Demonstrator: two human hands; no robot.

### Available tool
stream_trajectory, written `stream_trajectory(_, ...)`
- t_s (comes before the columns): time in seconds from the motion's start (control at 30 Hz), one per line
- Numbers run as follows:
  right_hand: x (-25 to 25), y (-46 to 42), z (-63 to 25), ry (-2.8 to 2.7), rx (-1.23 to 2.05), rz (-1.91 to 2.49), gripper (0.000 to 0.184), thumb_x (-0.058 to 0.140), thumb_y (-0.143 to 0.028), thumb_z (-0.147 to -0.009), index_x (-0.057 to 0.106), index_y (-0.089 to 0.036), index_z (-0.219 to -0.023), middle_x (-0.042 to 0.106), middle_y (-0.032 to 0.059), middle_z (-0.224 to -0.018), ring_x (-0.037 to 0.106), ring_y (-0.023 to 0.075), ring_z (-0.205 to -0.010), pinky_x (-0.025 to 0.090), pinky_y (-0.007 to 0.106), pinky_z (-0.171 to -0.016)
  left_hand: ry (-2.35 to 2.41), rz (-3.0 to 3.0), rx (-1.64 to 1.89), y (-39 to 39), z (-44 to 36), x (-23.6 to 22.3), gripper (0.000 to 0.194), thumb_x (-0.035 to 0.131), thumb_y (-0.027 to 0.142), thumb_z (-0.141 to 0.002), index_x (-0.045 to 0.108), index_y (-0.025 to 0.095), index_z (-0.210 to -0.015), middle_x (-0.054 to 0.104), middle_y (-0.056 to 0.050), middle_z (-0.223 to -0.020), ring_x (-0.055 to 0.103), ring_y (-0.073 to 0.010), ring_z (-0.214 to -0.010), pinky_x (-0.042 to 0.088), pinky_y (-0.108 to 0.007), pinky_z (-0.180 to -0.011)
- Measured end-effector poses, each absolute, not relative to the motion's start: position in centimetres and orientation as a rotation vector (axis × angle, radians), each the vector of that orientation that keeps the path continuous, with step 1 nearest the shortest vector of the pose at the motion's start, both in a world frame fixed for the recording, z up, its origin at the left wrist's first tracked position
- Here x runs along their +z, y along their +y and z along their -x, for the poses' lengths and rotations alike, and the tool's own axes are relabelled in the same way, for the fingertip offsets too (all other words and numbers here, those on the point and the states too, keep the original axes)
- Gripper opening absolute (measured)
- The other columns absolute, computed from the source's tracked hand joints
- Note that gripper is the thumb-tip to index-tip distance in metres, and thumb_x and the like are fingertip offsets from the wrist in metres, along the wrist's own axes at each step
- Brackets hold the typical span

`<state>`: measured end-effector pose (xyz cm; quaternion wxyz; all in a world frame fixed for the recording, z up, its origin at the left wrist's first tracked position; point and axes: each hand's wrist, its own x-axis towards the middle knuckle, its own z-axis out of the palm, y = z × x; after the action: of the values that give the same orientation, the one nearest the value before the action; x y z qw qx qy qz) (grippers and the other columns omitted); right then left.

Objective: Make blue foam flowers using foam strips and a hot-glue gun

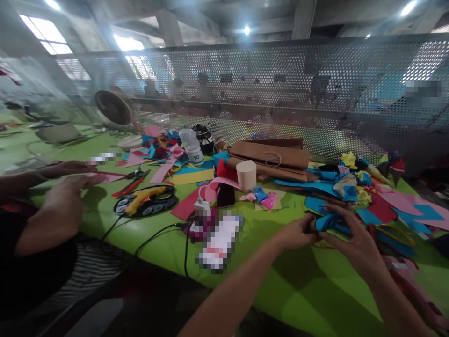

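Seen from the head camera, two bare hands work over a green table [261, 229], to the right of and nearer the wearer than an upright cream cylinder [246, 175]. The left hand [298, 229] has its fingertips drawn together at the near-left edge of a curled blue piece [328, 222], with something dark at the fingers; blur leaves it unclear exactly what they pinch. The right hand [354, 234] curves around the other side of the blue piece, thumb and fingers apart, with the piece between them.

Just behind the cylinder lies a folded brown bundle [268, 159], a loop of string on top. A dark phone [225, 195] rests just left of the cylinder; farther left and nearer the wearer is a purple power block [201, 229] bearing a white charger [202, 207]. A clear bottle [192, 147] leans behind and left of the cylinder, beside heaped colored paper. Well to the cylinder's left, a co-worker's hands [68, 192] reach over the table near red-handled scissors [130, 184]. Right of the cylinder, beyond the wearer's hands, lie more pink, red and blue sheets [403, 201].
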<state>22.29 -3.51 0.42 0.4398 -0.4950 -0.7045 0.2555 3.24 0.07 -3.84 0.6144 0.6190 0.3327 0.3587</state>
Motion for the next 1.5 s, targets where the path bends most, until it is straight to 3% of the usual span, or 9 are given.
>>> stream_trajectory(0.13,0.0,-3.3,-22.0,-1.693,0.640,1.244,0.051,0.080,-0.053,-0.082,0.066,-0.028,-0.125,0.070,0.0075,-0.125,0.064,0.0310,-0.118,0.049,0.050,-0.105,0.869,-1.648,0.753,-0.4,-3.1,-3.4,0.025,0.072,0.034,-0.085,0.062,0.022,-0.104,0.061,0.001,-0.088,0.054,-0.0181,-0.082,0.044,-0.030,-0.076)
stream_trajectory(0.3,0.0,-3.3,-21.8,-1.644,0.633,1.279,0.045,0.082,-0.053,-0.079,0.068,-0.025,-0.111,0.073,0.0057,-0.106,0.067,0.0286,-0.101,0.053,0.046,-0.094,0.816,-1.674,0.765,-0.7,-3.1,-3.1,0.027,0.071,0.035,-0.087,0.063,0.022,-0.109,0.065,-0.001,-0.090,0.057,-0.0196,-0.084,0.044,-0.030,-0.076)
stream_trajectory(0.6,-0.1,-3.2,-22.7,-1.631,0.737,1.230,0.065,0.080,-0.052,-0.083,0.058,-0.030,-0.141,0.066,0.0087,-0.135,0.063,0.0313,-0.124,0.051,0.050,-0.107,0.618,-1.243,0.843,-0.5,-3.7,-3.0,0.039,0.086,0.036,-0.073,0.059,0.020,-0.097,0.056,0.002,-0.084,0.051,-0.0155,-0.083,0.043,-0.029,-0.082)
stream_trajectory(0.77,-0.2,-3.1,-23.5,-1.474,0.807,1.150,0.048,0.072,-0.050,-0.093,0.063,-0.033,-0.136,0.069,0.0070,-0.134,0.064,0.0312,-0.126,0.054,0.050,-0.105,0.604,-1.002,0.874,-0.5,-3.4,-2.3,0.057,0.090,0.032,-0.062,0.053,0.022,-0.104,0.058,0.002,-0.091,0.052,-0.0144,-0.086,0.039,-0.029,-0.086)
stream_trajectory(0.9,0.0,-3.0,-23.7,-1.390,0.773,1.174,0.033,0.067,-0.051,-0.096,0.073,-0.033,-0.123,0.073,0.0049,-0.126,0.066,0.0326,-0.124,0.051,0.055,-0.109,0.669,-0.980,0.844,-0.3,-2.5,-1.9,0.048,0.079,0.031,-0.062,0.053,0.021,-0.102,0.053,0.005,-0.077,0.046,-0.0100,-0.067,0.029,-0.026,-0.065)
stream_trajectory(1.0,0.0,-3.1,-23.8,-1.360,0.752,1.188,0.030,0.069,-0.051,-0.095,0.076,-0.034,-0.117,0.076,0.0037,-0.117,0.068,0.0320,-0.120,0.052,0.052,-0.107,0.680,-1.007,0.839,-0.2,-2.0,-1.6,0.043,0.073,0.032,-0.062,0.056,0.019,-0.100,0.057,0.002,-0.076,0.047,-0.0107,-0.064,0.027,-0.027,-0.061)
stream_trajectory(1.23,0.3,-3.3,-23.7,-1.330,0.767,1.176,0.024,0.073,-0.052,-0.091,0.079,-0.033,-0.105,0.077,0.0019,-0.112,0.067,0.0289,-0.114,0.050,0.043,-0.102,0.649,-1.032,0.855,0.1,-1.4,-1.6,0.045,0.081,0.036,-0.064,0.068,0.015,-0.101,0.068,-0.005,-0.081,0.059,-0.0151,-0.072,0.038,-0.029,-0.067)
stream_trajectory(1.5,-0.6,-2.8,-24.2,-1.281,0.809,1.172,0.024,0.076,-0.054,-0.087,0.077,-0.031,-0.094,0.075,0.0017,-0.102,0.064,0.0280,-0.106,0.047,0.040,-0.098,0.693,-1.023,1.052,0.6,-1.8,-2.0,0.062,0.100,0.047,-0.052,0.078,0.017,-0.101,0.077,-0.008,-0.099,0.068,-0.0230,-0.098,0.045,-0.036,-0.095)
